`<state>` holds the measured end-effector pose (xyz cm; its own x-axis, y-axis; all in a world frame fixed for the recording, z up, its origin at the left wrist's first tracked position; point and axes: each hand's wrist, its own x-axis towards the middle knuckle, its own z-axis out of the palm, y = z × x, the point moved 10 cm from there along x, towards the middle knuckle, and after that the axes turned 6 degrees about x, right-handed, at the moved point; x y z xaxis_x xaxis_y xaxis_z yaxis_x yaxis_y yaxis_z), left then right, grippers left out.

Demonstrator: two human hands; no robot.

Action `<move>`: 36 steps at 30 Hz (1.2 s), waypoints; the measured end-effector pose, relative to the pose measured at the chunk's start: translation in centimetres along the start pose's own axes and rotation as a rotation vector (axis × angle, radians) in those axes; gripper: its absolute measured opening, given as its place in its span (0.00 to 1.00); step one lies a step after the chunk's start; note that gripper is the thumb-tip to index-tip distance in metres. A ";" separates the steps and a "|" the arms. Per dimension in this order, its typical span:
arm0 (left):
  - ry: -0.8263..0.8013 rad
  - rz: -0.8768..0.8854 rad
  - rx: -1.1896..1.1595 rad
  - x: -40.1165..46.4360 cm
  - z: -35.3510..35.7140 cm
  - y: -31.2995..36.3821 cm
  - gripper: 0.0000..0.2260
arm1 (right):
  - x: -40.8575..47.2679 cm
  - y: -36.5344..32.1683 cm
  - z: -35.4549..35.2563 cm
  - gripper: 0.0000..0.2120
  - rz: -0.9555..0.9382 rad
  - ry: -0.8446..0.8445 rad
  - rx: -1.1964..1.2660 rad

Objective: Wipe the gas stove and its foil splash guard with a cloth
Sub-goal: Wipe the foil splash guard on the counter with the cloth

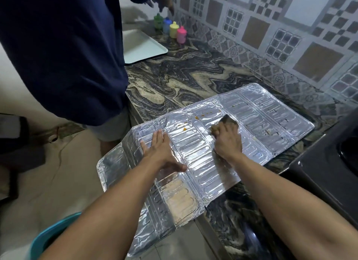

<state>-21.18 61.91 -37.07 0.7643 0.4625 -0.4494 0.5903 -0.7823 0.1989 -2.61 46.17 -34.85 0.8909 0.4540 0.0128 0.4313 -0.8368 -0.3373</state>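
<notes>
The foil splash guard (257, 114) lies flat and unfolded on the marbled counter, its left part hanging past the counter's front edge. Orange food spots dot its middle panels. My left hand (160, 149) presses flat on the foil with fingers spread. My right hand (227, 141) is closed on a brownish cloth (224, 123), which rests on the foil near the stains. The black gas stove (327, 163) sits at the right edge of the view, only partly visible.
Another person in a dark blue shirt (64, 52) stands close on the left at the counter. A pale tray (143, 46) and several small coloured bottles (174, 30) stand at the back. A teal basin (52, 234) sits low at the left. Patterned tiles (271, 27) back the counter.
</notes>
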 end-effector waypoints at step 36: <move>-0.046 -0.087 -0.095 0.9 0.8 -0.5 0.72 | 1.5 -14.0 4.0 0.20 -0.595 -0.088 -0.083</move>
<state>-21.03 62.42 -38.27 0.6977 0.5053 -0.5079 0.6775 -0.6958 0.2384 -7.89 59.80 -33.91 0.4798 0.8720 0.0974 0.8646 -0.4510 -0.2216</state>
